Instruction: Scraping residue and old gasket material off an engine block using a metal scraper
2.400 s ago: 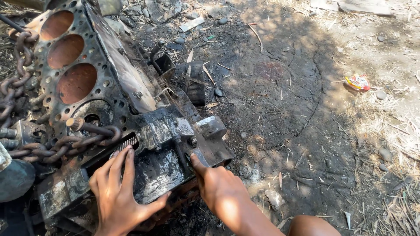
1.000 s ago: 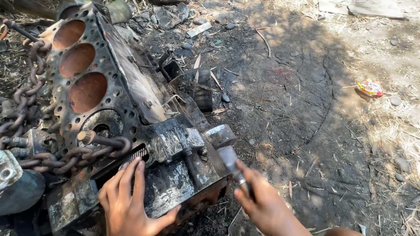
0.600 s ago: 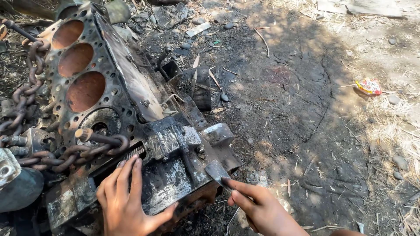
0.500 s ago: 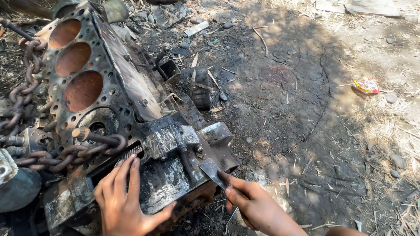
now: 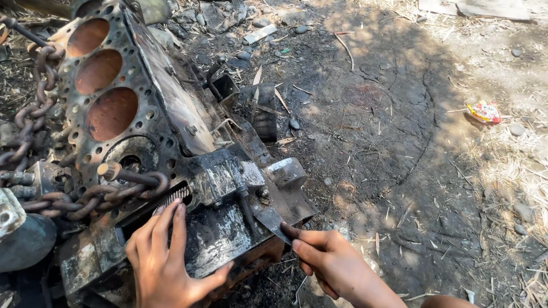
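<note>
Dark, oil-stained dirt ground [image 5: 388, 131] fills most of the head view, giving way to dry straw and pebbles on the right, with sunlight and shadow mixed across it.

On the left lies a large, rusty, grease-caked engine block [image 5: 142, 114], its top face showing three round cylinder bores in a row. A heavy rusted chain [image 5: 85, 197] is looped around the block's near end and runs up along its left side, with a bolt or pin pushed through one link. Bolted to the near end of the block is a blackened metal housing [image 5: 228, 228], smeared with oily sludge. Beyond the block, a small dark box-shaped part [image 5: 262, 111] rests on the dirt, well apart from the hands.

The left hand [image 5: 165, 262] lies flat on the housing, fingers spread and stretched out, thumb hooked over its lower edge; it presses on the housing rather than closing around anything. The right hand [image 5: 331, 262] comes in from below right, fingers pinched around a thin flat metal blade [image 5: 271, 222], whose tip rests against the greasy face of the housing, just beside its right edge.

Smallest of all, a crumpled red and yellow wrapper [image 5: 484, 112] sits on the ground far to the right.
</note>
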